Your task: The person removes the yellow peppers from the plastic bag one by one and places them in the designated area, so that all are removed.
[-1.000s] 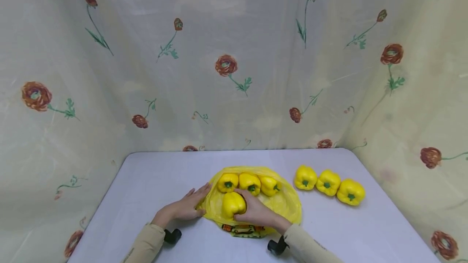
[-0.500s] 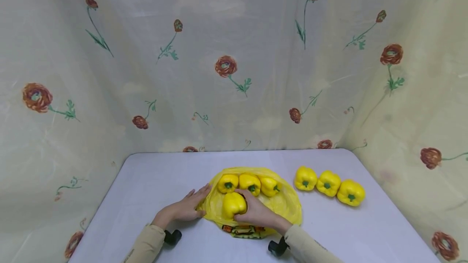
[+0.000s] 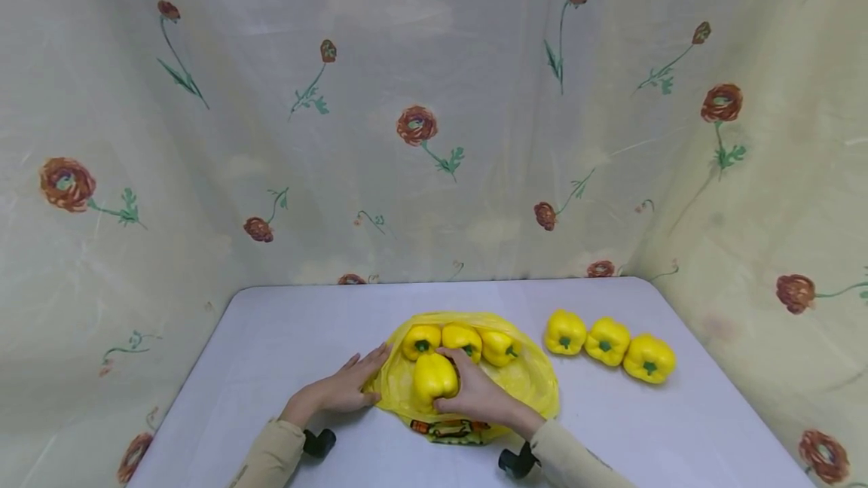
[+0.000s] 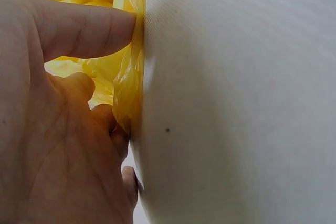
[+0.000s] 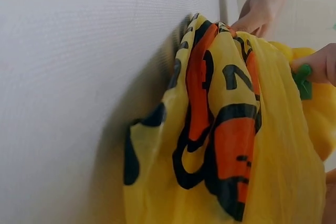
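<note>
My right hand point(image 3: 478, 395) grips a yellow bell pepper point(image 3: 432, 380) from its right side, over a yellow plastic bag point(image 3: 539, 391) that lies spread on the table. Behind the held pepper, three more bell peppers point(image 3: 461, 339) sit in a row within the bag's mouth. In the right wrist view, a thumb point(image 5: 317, 65) presses beside the held pepper's green stem point(image 5: 303, 80). My left hand point(image 3: 344, 386) rests at the bag's left edge with its fingers extended. The left wrist view shows its thumb point(image 4: 92, 30) touching the plastic.
Right of the bag, three bell peppers point(image 3: 606, 341) lie in a slanting row on the white table point(image 3: 285, 337). A printed flap point(image 3: 450, 429) of the bag, orange and black, points to the front. Flower-patterned curtains point(image 3: 475, 194) hang behind the table and along both sides.
The right hand and its bell pepper have shifted very slightly up, toward the row in the bag. The left hand stays in place at the bag's edge.
</note>
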`<action>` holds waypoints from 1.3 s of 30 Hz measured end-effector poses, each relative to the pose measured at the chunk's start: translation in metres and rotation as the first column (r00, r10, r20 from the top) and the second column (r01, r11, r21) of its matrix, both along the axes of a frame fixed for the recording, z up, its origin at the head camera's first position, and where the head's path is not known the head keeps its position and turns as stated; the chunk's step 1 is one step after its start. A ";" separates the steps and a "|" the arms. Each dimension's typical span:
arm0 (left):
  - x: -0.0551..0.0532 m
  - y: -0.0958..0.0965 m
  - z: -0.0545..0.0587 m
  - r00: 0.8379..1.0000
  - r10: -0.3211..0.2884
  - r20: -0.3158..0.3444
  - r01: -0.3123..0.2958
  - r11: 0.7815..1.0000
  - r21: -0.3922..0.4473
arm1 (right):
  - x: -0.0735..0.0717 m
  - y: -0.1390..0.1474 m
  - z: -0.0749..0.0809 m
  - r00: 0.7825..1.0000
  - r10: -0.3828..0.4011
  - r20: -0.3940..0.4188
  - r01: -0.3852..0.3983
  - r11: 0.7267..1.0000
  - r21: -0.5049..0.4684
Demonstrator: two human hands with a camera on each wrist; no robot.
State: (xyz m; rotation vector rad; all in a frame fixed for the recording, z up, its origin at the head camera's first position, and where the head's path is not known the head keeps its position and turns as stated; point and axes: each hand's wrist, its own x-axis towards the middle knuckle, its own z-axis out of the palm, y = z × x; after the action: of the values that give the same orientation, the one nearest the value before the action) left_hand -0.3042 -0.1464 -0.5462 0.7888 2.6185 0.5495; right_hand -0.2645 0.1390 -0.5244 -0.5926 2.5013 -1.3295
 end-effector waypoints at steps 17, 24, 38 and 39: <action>0.000 -0.001 -0.001 1.000 -0.006 0.001 0.006 1.000 0.012 | 0.008 0.004 0.008 0.997 -0.072 0.024 0.073 0.997 -0.032; 0.000 0.000 -0.001 1.000 0.007 0.006 -0.007 1.000 0.005 | 0.011 0.010 0.016 0.995 -0.104 0.009 0.104 0.993 -0.056; 0.000 0.001 0.001 1.000 0.003 0.010 -0.003 1.000 0.005 | 0.015 0.036 0.032 0.971 -0.215 -0.102 0.208 0.975 -0.074; 0.000 0.000 0.001 1.000 0.005 0.010 -0.005 1.000 0.006 | 0.015 0.038 0.033 0.968 -0.227 -0.106 0.220 0.973 -0.073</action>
State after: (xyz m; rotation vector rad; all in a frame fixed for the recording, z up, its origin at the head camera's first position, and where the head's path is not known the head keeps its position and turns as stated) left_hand -0.3043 -0.1460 -0.5450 0.7791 2.6114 0.5619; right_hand -0.2495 0.1774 -0.4914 -0.4189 2.6947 -1.4936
